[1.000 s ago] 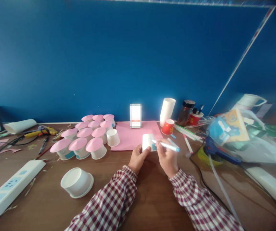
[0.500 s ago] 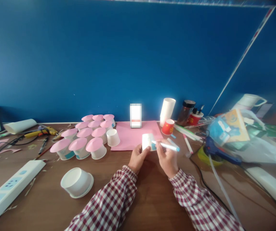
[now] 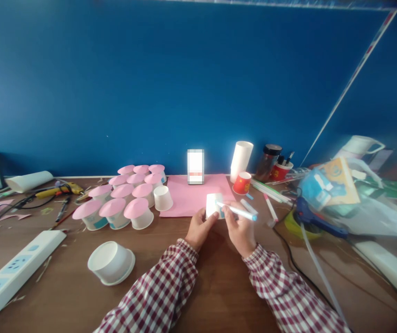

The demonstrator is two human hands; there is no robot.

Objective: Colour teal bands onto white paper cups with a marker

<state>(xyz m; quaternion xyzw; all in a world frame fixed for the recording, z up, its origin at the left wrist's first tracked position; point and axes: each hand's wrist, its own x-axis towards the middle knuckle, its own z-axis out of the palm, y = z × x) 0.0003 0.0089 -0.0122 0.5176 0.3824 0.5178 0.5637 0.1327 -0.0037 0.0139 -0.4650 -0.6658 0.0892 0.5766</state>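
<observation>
I see the left hand (image 3: 198, 229) holding a paper cup (image 3: 213, 205) above the counter (image 3: 170, 268); the right hand (image 3: 240, 231) grips a pen (image 3: 237, 211) touching it.

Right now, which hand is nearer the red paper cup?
Right. The right hand, holding a blue marker, sits just below the red paper cup; the left hand, gripping the white cup, is farther left.
</observation>
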